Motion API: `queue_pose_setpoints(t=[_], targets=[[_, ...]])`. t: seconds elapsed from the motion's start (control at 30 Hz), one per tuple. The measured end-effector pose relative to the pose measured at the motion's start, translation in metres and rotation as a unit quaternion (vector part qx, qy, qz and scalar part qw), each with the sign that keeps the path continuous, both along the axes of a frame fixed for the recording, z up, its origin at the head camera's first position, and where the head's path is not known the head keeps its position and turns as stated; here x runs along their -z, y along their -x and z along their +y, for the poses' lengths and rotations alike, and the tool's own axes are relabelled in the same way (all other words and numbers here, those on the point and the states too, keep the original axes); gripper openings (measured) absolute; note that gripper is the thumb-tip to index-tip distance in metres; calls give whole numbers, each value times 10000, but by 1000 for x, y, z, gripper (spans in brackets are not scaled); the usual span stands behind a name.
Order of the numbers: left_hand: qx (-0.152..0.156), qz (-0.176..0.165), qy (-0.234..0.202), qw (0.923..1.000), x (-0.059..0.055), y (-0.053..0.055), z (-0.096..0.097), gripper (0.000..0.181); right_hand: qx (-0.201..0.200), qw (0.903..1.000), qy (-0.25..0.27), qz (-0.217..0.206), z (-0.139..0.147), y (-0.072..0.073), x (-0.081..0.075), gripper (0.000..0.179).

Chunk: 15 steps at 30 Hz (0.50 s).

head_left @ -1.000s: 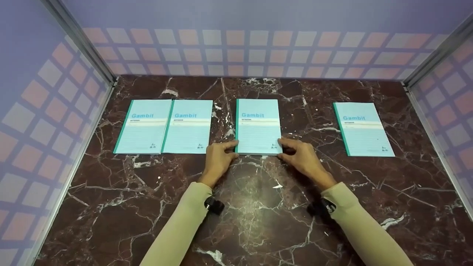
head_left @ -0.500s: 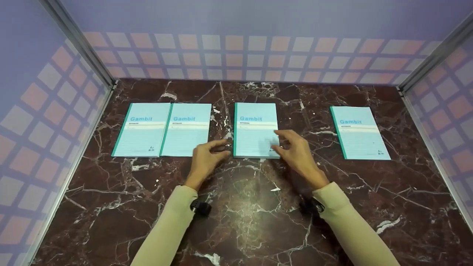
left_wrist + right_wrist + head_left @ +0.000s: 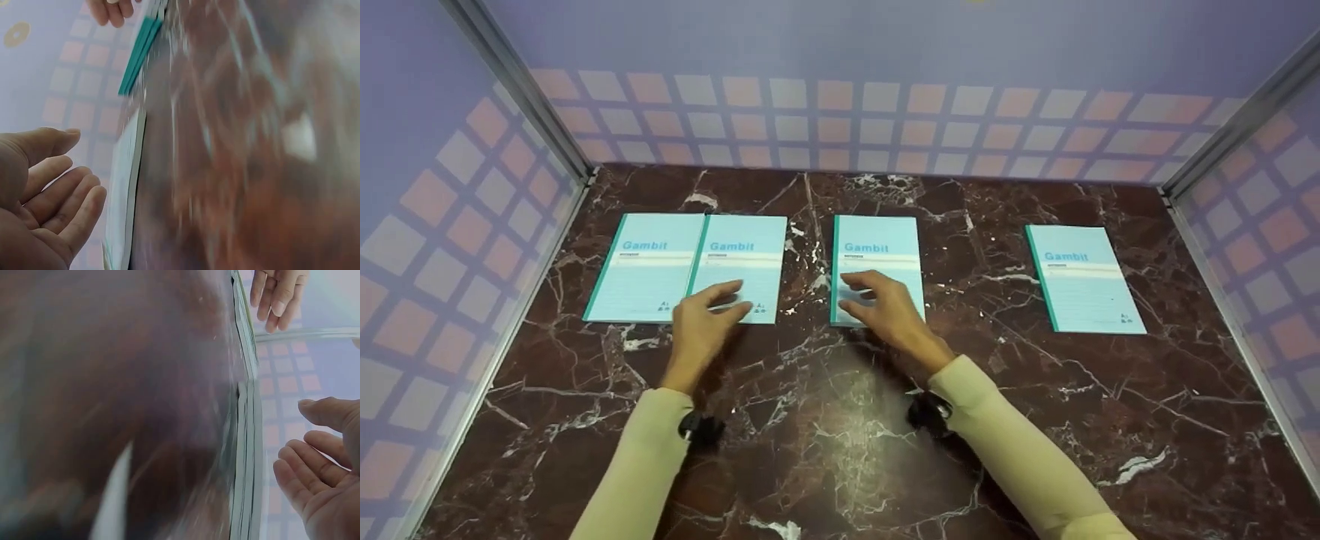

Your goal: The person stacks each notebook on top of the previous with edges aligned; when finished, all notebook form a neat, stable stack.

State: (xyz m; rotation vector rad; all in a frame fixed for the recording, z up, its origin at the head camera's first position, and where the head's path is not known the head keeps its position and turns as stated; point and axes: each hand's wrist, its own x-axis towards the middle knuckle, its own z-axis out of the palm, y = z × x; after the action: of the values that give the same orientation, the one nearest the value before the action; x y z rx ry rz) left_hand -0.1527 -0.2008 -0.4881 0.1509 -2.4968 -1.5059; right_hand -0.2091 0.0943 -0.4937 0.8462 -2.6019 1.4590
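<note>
My left hand (image 3: 701,330) hovers, fingers loosely bent and holding nothing, over the lower part of the second pale blue "Gambit" notebook (image 3: 746,232) from the left. The leftmost notebook (image 3: 641,281) lies directly against it, both with green spines. Over the lower half of the middle notebook (image 3: 877,232) is my right hand (image 3: 892,311), thumb and fingers apart with nothing between them. Stacked green spines (image 3: 140,56) of that middle pile show in the left wrist view. In the right wrist view, layered notebook edges (image 3: 247,455) run beside my hand.
A further notebook (image 3: 1084,281) lies slightly slanted at the right. Everything rests on a dark red marble-patterned tabletop (image 3: 825,450). Lilac panels (image 3: 855,45) with pink and white squares enclose the back and both sides, joined by metal corner posts (image 3: 521,90).
Both hands have let go of the middle notebook's lower sides and moved left. The left now stands over the second notebook, the right over the middle one. The notebooks keep their arrangement.
</note>
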Motion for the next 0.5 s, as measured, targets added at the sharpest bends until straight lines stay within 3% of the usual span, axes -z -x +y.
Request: queue_pose_setpoints(t=[0.23, 0.4, 0.5], targets=[[-212, -30, 344, 9992, 1, -9, -30, 40, 23, 9986, -213, -485, -37, 4, -4, 45], [-436, -161, 532, 9975, 5, -12, -41, 39, 8, 9936, -516, -1005, -62, 2, -3, 50], [-524, -217, 728, 9957, 7, -12, -44, 37, 6, 9920, -679, -1066, -74, 0, 0, 52]])
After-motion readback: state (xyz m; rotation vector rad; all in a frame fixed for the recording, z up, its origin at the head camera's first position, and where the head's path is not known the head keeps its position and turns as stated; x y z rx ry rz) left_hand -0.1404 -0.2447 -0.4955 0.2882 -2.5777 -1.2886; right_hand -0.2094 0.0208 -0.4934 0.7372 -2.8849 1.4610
